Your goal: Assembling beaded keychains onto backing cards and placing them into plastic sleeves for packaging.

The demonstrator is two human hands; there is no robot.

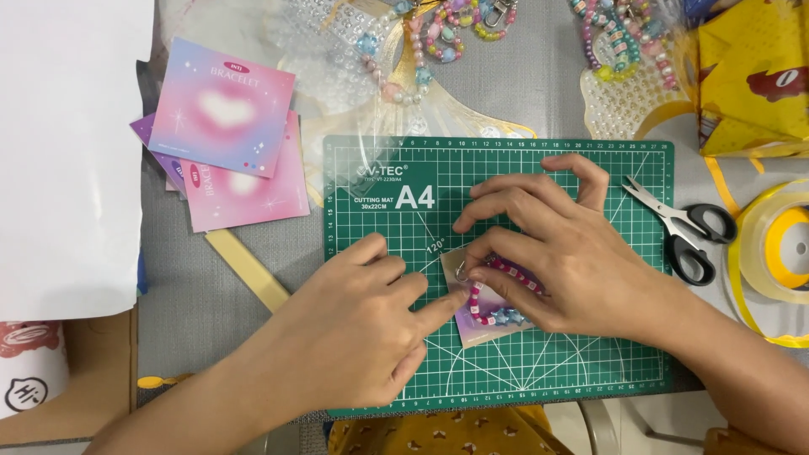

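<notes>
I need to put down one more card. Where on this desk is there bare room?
Bare grey table lies between the pink cards and the left hand, and the cutting mat is free at its top left. It is crowded right of the right hand: scissors, tape roll, bead strings.
</notes>
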